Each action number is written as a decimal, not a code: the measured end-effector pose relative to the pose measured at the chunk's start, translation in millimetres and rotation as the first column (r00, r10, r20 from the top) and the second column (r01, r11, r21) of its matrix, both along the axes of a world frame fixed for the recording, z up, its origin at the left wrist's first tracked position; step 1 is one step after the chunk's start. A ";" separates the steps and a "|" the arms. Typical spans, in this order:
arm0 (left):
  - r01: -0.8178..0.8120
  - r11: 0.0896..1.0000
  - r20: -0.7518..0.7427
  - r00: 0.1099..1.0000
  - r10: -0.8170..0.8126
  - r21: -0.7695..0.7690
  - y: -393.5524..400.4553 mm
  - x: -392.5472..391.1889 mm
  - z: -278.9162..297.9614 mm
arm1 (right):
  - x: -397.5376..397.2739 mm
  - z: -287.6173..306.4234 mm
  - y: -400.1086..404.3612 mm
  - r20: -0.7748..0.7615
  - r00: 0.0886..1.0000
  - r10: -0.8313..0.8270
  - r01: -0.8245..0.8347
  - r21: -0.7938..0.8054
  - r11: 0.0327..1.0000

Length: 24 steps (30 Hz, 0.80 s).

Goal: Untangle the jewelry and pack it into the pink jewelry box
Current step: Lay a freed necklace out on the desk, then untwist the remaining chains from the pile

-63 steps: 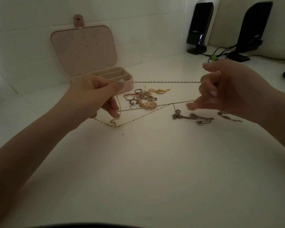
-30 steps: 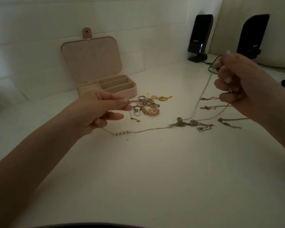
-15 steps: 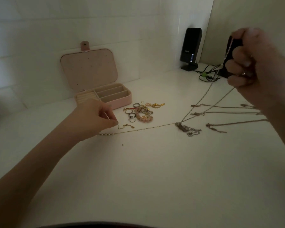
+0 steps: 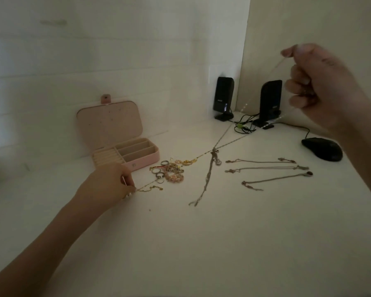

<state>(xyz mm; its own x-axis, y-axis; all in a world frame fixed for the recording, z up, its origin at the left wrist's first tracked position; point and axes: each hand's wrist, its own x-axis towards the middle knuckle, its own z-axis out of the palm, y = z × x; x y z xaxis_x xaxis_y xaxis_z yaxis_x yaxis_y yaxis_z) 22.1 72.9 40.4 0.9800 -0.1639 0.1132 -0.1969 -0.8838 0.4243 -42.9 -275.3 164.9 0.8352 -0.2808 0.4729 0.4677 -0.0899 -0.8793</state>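
Gold chain (image 4: 227, 133) stretches taut; left hand (image 4: 107, 185) pinches one end, right hand (image 4: 321, 86) the other.

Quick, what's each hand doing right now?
Left hand: pinching one end of the thin chain at the table.
Right hand: raised, gripping its other end.

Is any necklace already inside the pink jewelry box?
No, the open pink jewelry box shows only bare compartments; the necklaces lie on the table.

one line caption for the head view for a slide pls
Left hand and raised right hand stretch a tangled chain above a white table beside the open pink jewelry box.
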 end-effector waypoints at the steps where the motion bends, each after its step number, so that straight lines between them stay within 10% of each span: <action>1: 0.003 1.000 0.000 1.000 -0.003 0.015 0.1 0.3 0.2 | -2.2 0.9 -1.1 -0.005 1.000 -0.017 0.017 -0.009 1.000; 19: 0.126 0.989 -0.060 0.989 -0.131 -0.083 -8.0 -4.5 2.2 | -17.5 -1.1 54.1 -0.062 0.995 0.081 -0.092 -0.208 0.974; 24: 0.240 0.954 0.137 0.966 -0.217 -0.180 -20.6 -18.3 16.7 | -22.3 -1.0 80.0 -0.066 0.986 0.153 -0.166 -0.318 0.933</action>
